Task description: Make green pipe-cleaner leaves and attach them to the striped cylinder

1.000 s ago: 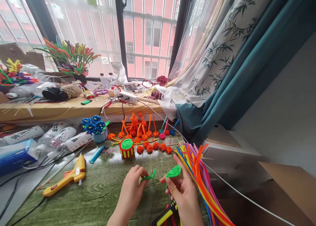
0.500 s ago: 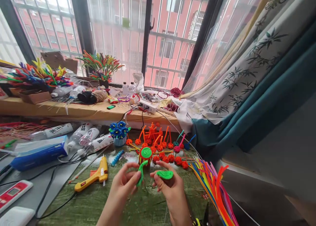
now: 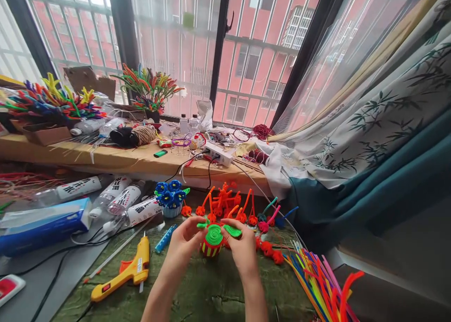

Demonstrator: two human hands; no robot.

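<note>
Both hands over the counter (image 3: 225,291), near the middle, fingers curled, thumbs turned inward. Left hand (image 3: 188,238) has a small green strip (image 3: 202,225) at its fingertips, most of it hidden; the grip is only partly visible. Right hand (image 3: 241,240) pinches a green leaf (image 3: 233,230) between thumb and fingers, leaf lying roughly flat. Between the hands: striped pot (image 3: 210,250), red and yellow, upright, green spiral top facing up; fingertips right by its rim, cannot tell if they touch. Left of the hands: yellow glue gun (image 3: 136,268) lying on its side, thin clear rod (image 3: 121,249) beyond it. Blue stick (image 3: 165,239) nearer the pot. Right: loose bundle of colorful pipe cleaners (image 3: 326,282), running off the lower edge. Just behind the hands: orange pumpkin pieces (image 3: 273,253), some with tall stems, plus pink, teal and blue ones at the right end. Behind left: blue flowers (image 3: 172,195) in a pale blue pot (image 3: 172,210). Farther left: plastic bottles (image 3: 144,210) on their sides, blue packet (image 3: 45,228) in front of them. Beyond, window ledge (image 3: 116,167) with power strip (image 3: 220,156), twine (image 3: 145,135), bunch of pipe-cleaner stems (image 3: 151,88) in a dark pot. Barred window (image 3: 246,54) behind, curtain (image 3: 387,125) at right.
</note>
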